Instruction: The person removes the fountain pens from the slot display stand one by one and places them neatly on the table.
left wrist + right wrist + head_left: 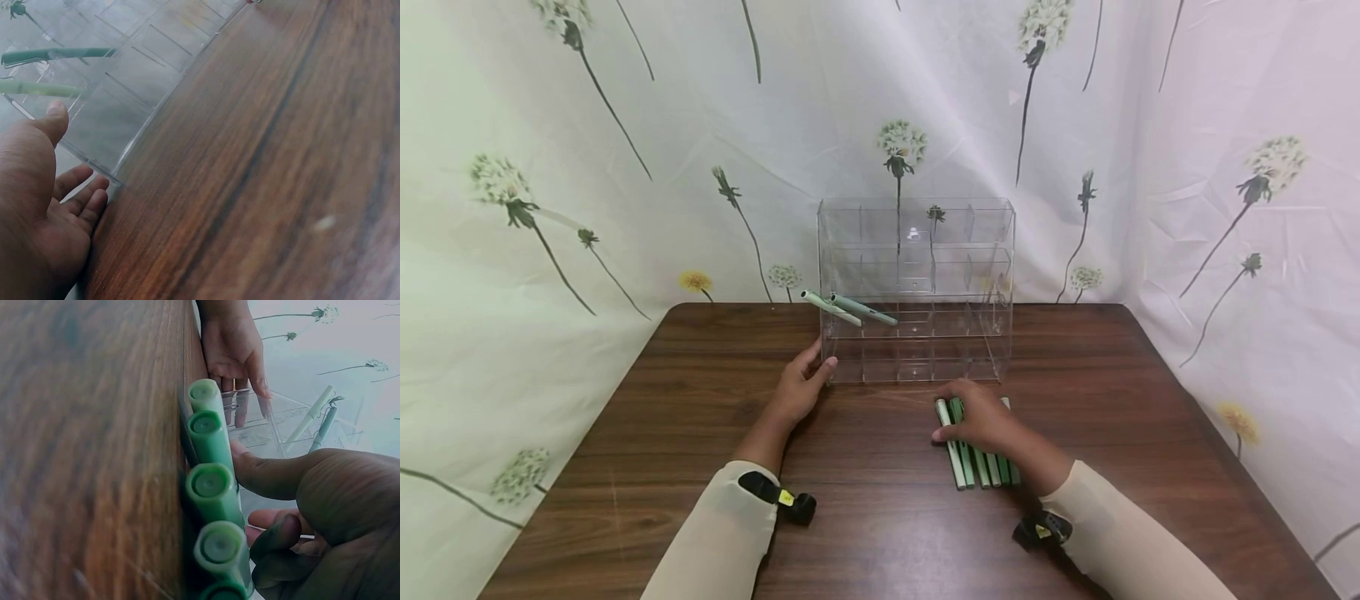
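Note:
A clear tiered acrylic rack (917, 336) with small compartments stands at the back of the table. My left hand (800, 387) rests at its lower left corner, the thumb by the front and the relaxed fingers along the side. Two pens lean in the rack's left part: a pale green pen (829, 307) and a darker grey-green pen (865, 310). My right hand (985, 417) is over a row of several green and whitish pens (970, 475) lying side by side. Its thumb and index finger are spread at the row's left side. In the right wrist view, pen ends (211, 484) show beside the thumb.
The dark wooden table (880, 517) has its back edge right behind the rack. A white curtain (700, 125) printed with dandelions hangs behind it and along both sides. Each wrist wears a black camera on a strap, over a cream sleeve (715, 533).

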Demonstrator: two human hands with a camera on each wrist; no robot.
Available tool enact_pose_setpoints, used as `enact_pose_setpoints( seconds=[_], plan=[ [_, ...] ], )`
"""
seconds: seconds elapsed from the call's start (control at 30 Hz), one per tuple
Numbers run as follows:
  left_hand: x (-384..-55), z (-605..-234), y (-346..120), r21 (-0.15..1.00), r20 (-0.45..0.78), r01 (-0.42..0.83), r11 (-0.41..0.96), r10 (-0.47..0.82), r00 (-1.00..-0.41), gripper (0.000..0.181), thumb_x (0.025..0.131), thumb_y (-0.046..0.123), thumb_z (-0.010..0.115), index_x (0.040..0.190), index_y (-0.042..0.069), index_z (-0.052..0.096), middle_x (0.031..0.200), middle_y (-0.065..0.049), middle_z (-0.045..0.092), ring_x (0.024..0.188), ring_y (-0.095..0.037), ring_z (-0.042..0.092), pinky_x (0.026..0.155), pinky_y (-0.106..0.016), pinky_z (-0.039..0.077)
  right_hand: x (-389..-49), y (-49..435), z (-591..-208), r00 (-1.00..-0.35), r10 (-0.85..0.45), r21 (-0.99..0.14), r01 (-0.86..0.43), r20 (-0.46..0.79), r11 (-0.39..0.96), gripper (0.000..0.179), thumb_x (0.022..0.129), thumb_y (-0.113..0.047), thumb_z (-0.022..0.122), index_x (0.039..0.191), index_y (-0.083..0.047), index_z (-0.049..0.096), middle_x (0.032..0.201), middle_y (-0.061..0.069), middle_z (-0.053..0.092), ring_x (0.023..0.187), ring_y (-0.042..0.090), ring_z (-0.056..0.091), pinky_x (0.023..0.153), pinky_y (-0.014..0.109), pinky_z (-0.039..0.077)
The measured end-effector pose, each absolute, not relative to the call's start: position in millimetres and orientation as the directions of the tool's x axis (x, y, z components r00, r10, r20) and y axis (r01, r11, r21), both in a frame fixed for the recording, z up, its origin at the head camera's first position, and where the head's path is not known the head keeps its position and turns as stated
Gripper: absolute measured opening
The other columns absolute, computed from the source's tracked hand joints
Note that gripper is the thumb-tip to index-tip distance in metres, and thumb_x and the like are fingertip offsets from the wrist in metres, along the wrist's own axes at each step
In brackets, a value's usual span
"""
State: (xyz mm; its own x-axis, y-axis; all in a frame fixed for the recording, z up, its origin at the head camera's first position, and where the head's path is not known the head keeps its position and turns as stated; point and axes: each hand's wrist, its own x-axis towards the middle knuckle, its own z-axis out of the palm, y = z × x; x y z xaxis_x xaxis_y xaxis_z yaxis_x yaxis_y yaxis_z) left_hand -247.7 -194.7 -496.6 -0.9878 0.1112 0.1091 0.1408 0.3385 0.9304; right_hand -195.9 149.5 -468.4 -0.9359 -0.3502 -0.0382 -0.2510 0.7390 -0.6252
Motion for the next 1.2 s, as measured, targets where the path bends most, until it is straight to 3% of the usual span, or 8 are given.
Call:
enact_pose_setpoints(
  seconds=[0.27,0.7,0.93,1.2],
  plan=[
    [-248.7,-498.0,-195.0,0.931,0.117,0.148,0.334,0.113,-0.987,0.067,0.115,0.031,0.060,0.174,0.018,0.031,0.177,-0.015,0.037,0.155,-0.041,0.049,0.125,-0.056,0.043,-194.4,148.0,-468.0,-0.931,-0.364,-0.615,-0.278,-0.017,0.738,0.062,0.085,-0.024,0.097,0.140,-0.012,0.072,0.148,0.013,0.068,0.140,0.039,0.063,0.112,0.059,0.053],
    [-249.1,-498.9,-194.6,0.930,0.128,0.159,0.331,0.113,-0.985,0.066,0.115,0.030,0.060,0.173,0.018,0.032,0.174,-0.017,0.042,0.155,-0.040,0.050,0.125,-0.056,0.043,-194.5,147.9,-468.7,-0.934,-0.358,-0.628,-0.268,-0.018,0.731,0.064,0.085,-0.023,0.097,0.142,-0.009,0.071,0.151,0.015,0.066,0.144,0.041,0.059,0.114,0.060,0.052],
    [-249.4,-499.8,-194.3,0.929,0.131,0.162,0.334,0.115,-0.985,0.065,0.115,0.030,0.059,0.173,0.016,0.032,0.175,-0.018,0.040,0.156,-0.041,0.049,0.125,-0.056,0.043,-194.6,149.9,-468.8,-0.930,-0.368,-0.635,-0.284,0.000,0.718,0.064,0.086,-0.025,0.096,0.141,-0.009,0.071,0.152,0.016,0.065,0.156,0.047,0.047,0.123,0.066,0.042],
    [-251.4,-502.2,-195.6,0.931,0.139,0.169,0.325,0.114,-0.984,0.065,0.115,0.029,0.060,0.173,0.016,0.032,0.172,-0.021,0.044,0.155,-0.041,0.049,0.125,-0.056,0.042,-194.8,148.5,-466.0,-0.918,-0.393,-0.635,-0.336,0.056,0.695,0.063,0.086,-0.025,0.096,0.141,-0.006,0.070,0.145,0.015,0.068,0.136,0.039,0.064,0.110,0.059,0.055]
  ],
)
